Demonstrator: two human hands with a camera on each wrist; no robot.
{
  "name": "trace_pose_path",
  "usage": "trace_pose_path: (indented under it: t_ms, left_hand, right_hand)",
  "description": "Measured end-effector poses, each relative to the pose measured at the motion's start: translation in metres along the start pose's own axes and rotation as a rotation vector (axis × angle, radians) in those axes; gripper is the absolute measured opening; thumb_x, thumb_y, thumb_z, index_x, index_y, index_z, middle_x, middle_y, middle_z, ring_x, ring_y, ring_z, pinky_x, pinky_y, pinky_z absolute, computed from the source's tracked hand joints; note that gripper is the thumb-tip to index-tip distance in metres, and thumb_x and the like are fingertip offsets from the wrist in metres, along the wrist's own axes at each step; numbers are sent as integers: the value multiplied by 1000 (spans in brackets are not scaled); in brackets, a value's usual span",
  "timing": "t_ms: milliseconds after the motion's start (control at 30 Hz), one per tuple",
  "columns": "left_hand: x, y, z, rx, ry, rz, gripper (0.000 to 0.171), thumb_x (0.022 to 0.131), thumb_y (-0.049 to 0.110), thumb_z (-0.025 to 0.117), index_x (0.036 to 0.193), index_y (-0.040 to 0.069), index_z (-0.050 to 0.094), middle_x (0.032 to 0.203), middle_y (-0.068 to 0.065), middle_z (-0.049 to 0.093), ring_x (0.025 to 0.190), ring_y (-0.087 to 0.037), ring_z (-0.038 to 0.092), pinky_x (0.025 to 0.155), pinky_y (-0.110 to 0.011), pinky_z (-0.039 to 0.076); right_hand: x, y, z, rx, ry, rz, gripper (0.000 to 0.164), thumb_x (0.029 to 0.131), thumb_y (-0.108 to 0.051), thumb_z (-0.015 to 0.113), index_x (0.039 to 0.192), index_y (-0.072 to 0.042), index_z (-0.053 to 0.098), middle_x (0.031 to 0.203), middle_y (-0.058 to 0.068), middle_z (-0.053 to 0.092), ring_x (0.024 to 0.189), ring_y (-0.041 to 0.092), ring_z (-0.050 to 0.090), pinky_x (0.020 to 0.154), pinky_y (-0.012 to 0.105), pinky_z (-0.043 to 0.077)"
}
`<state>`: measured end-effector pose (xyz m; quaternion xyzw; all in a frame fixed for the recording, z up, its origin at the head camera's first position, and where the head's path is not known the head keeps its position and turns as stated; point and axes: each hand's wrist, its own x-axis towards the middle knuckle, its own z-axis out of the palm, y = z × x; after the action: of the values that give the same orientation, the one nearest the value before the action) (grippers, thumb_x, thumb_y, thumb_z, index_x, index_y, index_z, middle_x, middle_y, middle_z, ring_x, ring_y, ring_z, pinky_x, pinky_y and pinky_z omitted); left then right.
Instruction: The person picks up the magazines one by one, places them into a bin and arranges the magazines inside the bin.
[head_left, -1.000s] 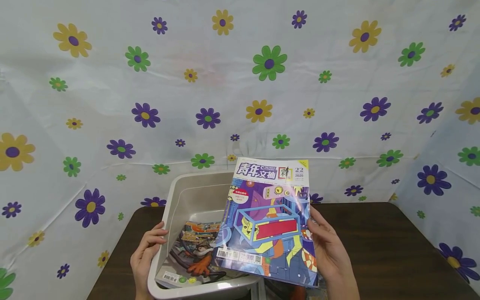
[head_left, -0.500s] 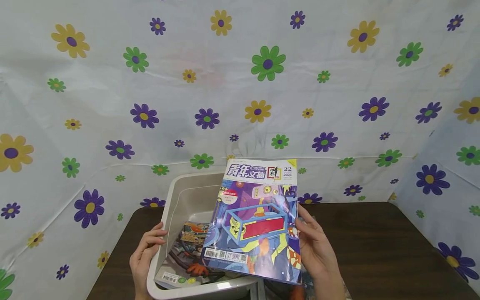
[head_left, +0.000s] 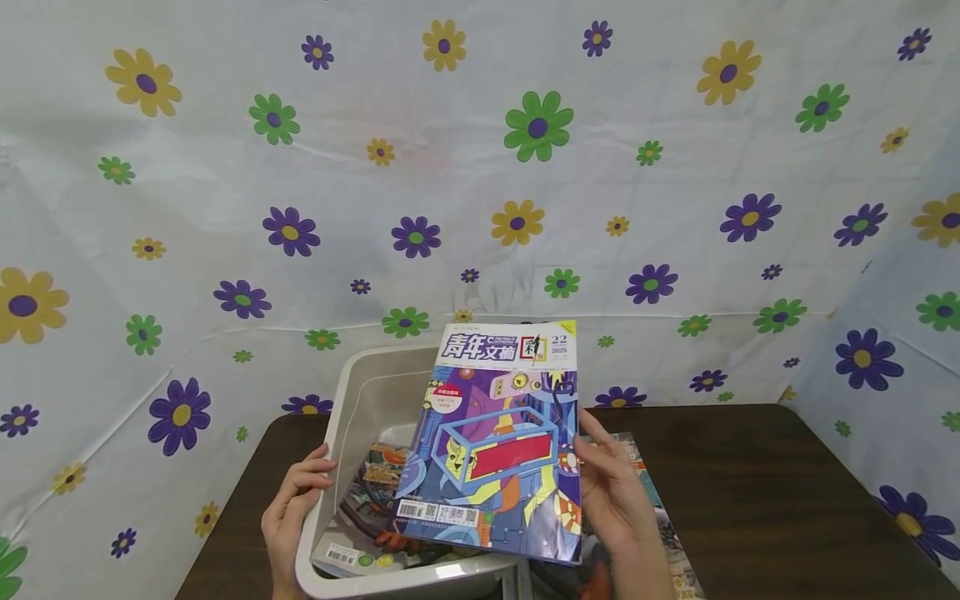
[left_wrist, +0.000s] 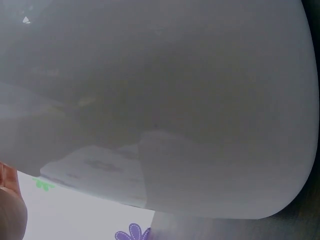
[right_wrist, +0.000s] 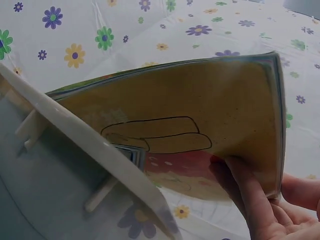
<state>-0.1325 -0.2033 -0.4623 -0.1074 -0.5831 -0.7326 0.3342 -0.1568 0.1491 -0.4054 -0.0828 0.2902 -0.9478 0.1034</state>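
Note:
My right hand [head_left: 618, 504] grips the right edge of a colourful magazine [head_left: 498, 450], which it holds up tilted over the right part of a light grey plastic bin [head_left: 341, 417]. Thumb and fingers pinch that edge in the right wrist view, where the magazine's brownish back cover [right_wrist: 165, 105] shows. On the bin's left rim, my left hand [head_left: 288, 512] holds with its fingers over the edge. Inside the bin lies a second magazine [head_left: 360, 525] with a dark illustrated cover, partly hidden by the raised one. The bin's outer wall [left_wrist: 175, 110] fills most of the left wrist view.
Another magazine [head_left: 671, 533] lies on the dark wooden table [head_left: 757, 500] right of the bin, partly behind my right hand. A white flower-patterned cloth [head_left: 465, 167] hangs behind the table and at both sides.
My right hand has carried the magazine left, farther over the bin, and slightly down. More of the magazine on the table has come into sight. My left hand has stayed on the rim.

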Motion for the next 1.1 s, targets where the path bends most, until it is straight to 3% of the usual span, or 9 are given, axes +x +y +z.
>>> trace_pose_path:
  t_ms: [200,333,433,567,667,833,1100]
  left_hand:
    - [1,1,0,-25,-31,40,29,97,-15,31,85,-18,58,109,-6,71,129,-21,57,105,-24,43]
    - [1,-1,1,-61,-34,54,31,96,-17,31,85,-16,60,109,-6,72,129,-22,57,105,-26,42]
    - [2,-5,0,-100,-60,87,33,95,-19,30,86,-16,61,111,-8,72,130,-22,57,105,-26,42]
    - [2,-8,-1,-106,-71,109,33,93,-21,29,87,-16,61,112,-11,71,130,-23,57,105,-24,42]
    - [2,-7,-1,-84,-52,97,33,93,-20,30,86,-16,61,110,-9,72,129,-22,57,105,-24,43]
    - [2,-5,0,-90,-54,102,31,93,-20,30,86,-17,60,110,-10,72,129,-23,57,105,-24,42]
    - [1,-2,0,-34,-22,61,30,94,-18,31,85,-17,59,109,-9,72,128,-22,58,103,-23,44]
  right_hand:
    - [4,6,0,-116,-33,-21,37,108,1,43,135,-17,61,136,12,64,118,25,67,97,36,55]
    - [5,5,4,-245,-50,81,51,109,-3,45,159,-9,36,138,11,63,115,23,69,93,34,58]
    - [4,3,11,-441,-62,155,64,110,-10,47,164,-1,15,148,20,55,118,24,68,93,37,58]
    - [3,2,20,-661,-41,141,63,109,-19,51,161,5,23,156,28,42,127,30,63,96,44,56]
    - [2,3,24,-745,7,107,59,108,-22,54,155,10,35,152,28,47,126,31,64,95,43,56]
    - [1,4,25,-782,41,97,53,108,-22,56,144,14,47,143,28,56,120,29,68,94,42,57]
    - [1,0,21,-783,-31,103,51,110,-22,51,141,18,47,133,29,63,115,28,70,93,43,58]
